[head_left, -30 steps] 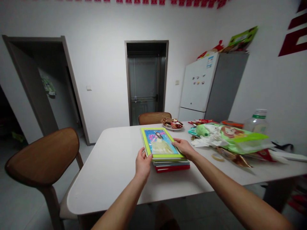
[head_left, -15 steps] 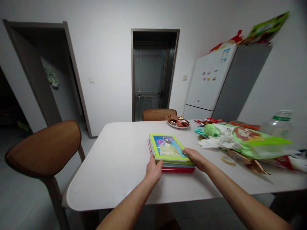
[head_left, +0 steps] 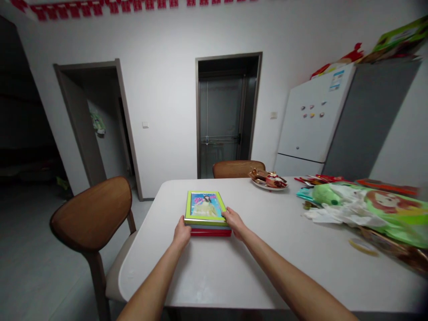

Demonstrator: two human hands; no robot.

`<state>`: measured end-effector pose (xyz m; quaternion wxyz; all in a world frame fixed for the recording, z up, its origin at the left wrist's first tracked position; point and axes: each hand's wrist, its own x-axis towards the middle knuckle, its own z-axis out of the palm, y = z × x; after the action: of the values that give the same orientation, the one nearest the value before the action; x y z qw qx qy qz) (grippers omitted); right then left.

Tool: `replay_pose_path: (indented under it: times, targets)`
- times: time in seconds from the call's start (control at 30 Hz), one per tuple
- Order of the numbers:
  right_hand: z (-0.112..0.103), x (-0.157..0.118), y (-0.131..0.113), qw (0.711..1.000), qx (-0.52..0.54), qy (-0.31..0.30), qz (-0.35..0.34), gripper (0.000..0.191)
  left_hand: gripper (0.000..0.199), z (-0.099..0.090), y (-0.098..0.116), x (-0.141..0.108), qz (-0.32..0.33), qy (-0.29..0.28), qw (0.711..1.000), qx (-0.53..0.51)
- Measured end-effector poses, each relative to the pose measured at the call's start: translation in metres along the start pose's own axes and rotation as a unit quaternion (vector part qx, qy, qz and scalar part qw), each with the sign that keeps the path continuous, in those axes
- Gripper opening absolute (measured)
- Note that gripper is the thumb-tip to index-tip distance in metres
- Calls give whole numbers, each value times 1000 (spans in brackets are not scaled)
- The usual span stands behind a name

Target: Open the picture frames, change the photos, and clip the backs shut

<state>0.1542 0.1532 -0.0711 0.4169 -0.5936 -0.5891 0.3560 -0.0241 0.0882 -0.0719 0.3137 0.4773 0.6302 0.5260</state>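
Holds green-topped stack [head_left: 205, 207] between fingers of left hand [head_left: 182, 232] and right hand [head_left: 235, 222], lower centre of the frame.

Magnets [head_left: 312, 107] on white fridge [head_left: 310, 131]

The person's left hand [head_left: 182, 232] and right hand [head_left: 234, 223] are both showing bare, with uncovered skin running over the backs of the hands, past the wrists and on along the forearms. The left forearm [head_left: 161, 277] is tapering to a slim wrist and broadening toward the bottom edge of the view, which is cutting it off, while the right forearm [head_left: 290, 285] is showing a longer stretch, slender at the wrist and swelling into a fuller, rounded shape lower down. Both hands are presenting compact, rounded outlines, their finer features appearing too small to make out.
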Motion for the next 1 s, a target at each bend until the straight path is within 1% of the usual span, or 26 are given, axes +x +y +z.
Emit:
replay_pose_path:
  times: [0.1, 0.23, 0.3, 0.33, 0.37, 0.4, 0.43, 0.47, 0.5, 0.53, 0.57, 0.6, 0.67, 0.73, 0.8, 0.87, 0.93, 1.0]
  targets:
    - [3, 3, -3, 999, -23, 22, -9, 51, 28, -4, -6, 4, -16, 16, 999, -25]
    - [-3, -3, -9, 996, -50, 69, -32, 57, 28, -15, -9, 0, -43, 52, 996, -57]
    - [-3, -16, -20, 992, -41, 94, -66, 59, 29, -22, -1, -8, -44, 67, 994, -75]
    - [-3, -26, -28, 992, -13, 91, -90, 59, 30, -25, 8, -13, -37, 69, 993, -86]
    - [-1, -38, -39, 989, 33, 78, -121, 61, 33, -27, 19, -20, -25, 66, 993, -100]
    - [1, -52, -51, 983, 107, 39, -147, 64, 41, -29, 33, -27, -9, 55, 992, -116]
    - [2, -67, -64, 968, 189, -24, -163, 68, 48, -30, 48, -36, 12, 37, 990, -134]
    - [3, -83, -78, 945, 261, -83, -180, 72, 54, -31, 65, -46, 30, 16, 988, -152]
    - [3, -99, -92, 918, 320, -130, -196, 74, 59, -32, 81, -56, 48, -6, 984, -170]
    - [2, -113, -104, 891, 371, -165, -205, 74, 63, -33, 96, -67, 71, -42, 977, -196]
    - [-1, -126, -114, 868, 415, -178, -208, 73, 69, -35, 109, -77, 107, -110, 951, -267]
    - [-4, -137, -122, 852, 439, -194, -210, 75, 72, -37, 120, -86, 127, -161, 925, -321]
    - [-11, -152, -131, 836, 462, -212, -207, 76, 78, -42, 132, -102, 147, -221, 884, -385]
    - [-16, -159, -132, 834, 462, -226, -199, 77, 82, -45, 135, -111, 147, -239, 871, -404]
    - [-18, -161, -128, 837, 459, -229, -191, 76, 85, -45, 131, -115, 140, -245, 868, -409]
    - [-17, -159, -124, 837, 467, -221, -180, 71, 85, -42, 126, -113, 127, -242, 868, -415]
    - [-14, -155, -119, 833, 491, -205, -151, 56, 77, -38, 121, -109, 96, -219, 869, -433]
    - [-11, -149, -116, 828, 520, -184, -101, 35, 57, -34, 117, -103, 57, -181, 870, -455]
